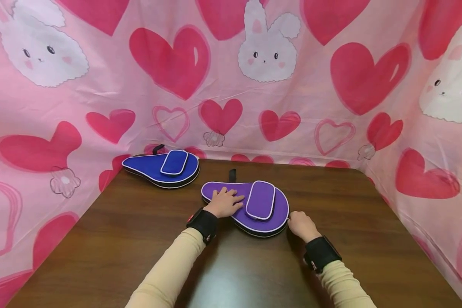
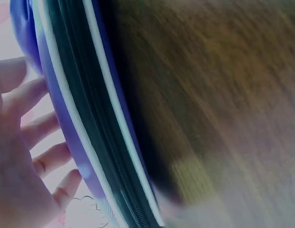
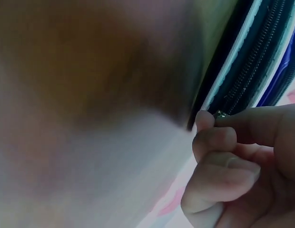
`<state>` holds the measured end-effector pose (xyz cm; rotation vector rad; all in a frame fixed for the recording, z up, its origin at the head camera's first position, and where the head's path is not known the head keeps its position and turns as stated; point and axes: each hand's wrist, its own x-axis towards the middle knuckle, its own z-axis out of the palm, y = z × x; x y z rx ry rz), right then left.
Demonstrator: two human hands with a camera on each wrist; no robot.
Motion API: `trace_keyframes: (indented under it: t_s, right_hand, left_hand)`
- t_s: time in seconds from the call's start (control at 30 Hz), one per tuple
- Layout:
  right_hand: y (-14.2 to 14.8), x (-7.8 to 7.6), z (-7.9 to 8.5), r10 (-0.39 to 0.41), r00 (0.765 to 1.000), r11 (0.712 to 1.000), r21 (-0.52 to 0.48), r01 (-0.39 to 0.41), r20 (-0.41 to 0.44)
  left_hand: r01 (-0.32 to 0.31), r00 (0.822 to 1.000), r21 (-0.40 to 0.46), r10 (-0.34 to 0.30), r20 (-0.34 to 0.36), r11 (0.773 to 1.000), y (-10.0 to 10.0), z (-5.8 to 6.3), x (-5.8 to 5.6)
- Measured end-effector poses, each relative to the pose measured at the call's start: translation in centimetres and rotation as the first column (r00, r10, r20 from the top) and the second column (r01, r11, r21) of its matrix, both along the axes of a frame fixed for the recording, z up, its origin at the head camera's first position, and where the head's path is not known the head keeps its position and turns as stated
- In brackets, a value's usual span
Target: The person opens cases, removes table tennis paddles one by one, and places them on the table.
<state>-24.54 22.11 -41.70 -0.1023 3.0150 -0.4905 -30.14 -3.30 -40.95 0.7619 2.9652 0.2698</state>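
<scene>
Clock directions are taken from the middle of the purple table-tennis bat case, with 12 at the tabletop's far edge. At 10 o'clock, by that edge, a blue table-tennis bat case (image 1: 152,166) lies flat, apart from both hands. At 9 o'clock the left hand (image 1: 225,202) rests with fingers spread wide over the purple case's narrow end; it grips nothing. The purple table-tennis bat case (image 1: 241,188) lies near the middle of the wooden table (image 1: 369,239), narrow end toward 9–10 o'clock, rounded end toward 3–4, front pocket (image 1: 262,200) up, and a black strap (image 1: 232,175) sticking out at 11. At 4 o'clock the right hand (image 1: 303,224) closes thumb and finger on the metal zipper pull (image 3: 221,114), at the end of the visible zipper teeth (image 3: 254,61).

The step in hand looks like working this zipper; how far it is undone I cannot tell. The next move would call for a firm pinch, a pull following the curved seam, and steady pressure from the left hand against sliding.
</scene>
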Motion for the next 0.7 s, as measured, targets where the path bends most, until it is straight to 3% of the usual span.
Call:
trace_keyframes:
  t_s: [0.17, 0.33, 0.7]
  right_hand:
    - [1.0, -1.4, -0.1, -0.062, 0.998, 0.998, 0.032, 0.061, 0.02]
    - [1.5, -2.1, 0.0, -0.096, 0.995, 0.994, 0.047, 0.095, 0.022]
    - [0.8, -0.2, 0.4, -0.078, 0.997, 0.996, 0.038, 0.077, 0.023]
  left_hand:
    - [0.038, 0.999, -0.013, -0.039, -0.018, 0.999, 0.3, 0.3, 1.0]
    - [0.03, 1.0, -0.037, -0.03, -0.007, 0.999, 1.3, 0.5, 1.5]
    - [-0.022, 1.0, -0.111, 0.021, -0.014, 0.994, 2.0, 0.5, 1.7]
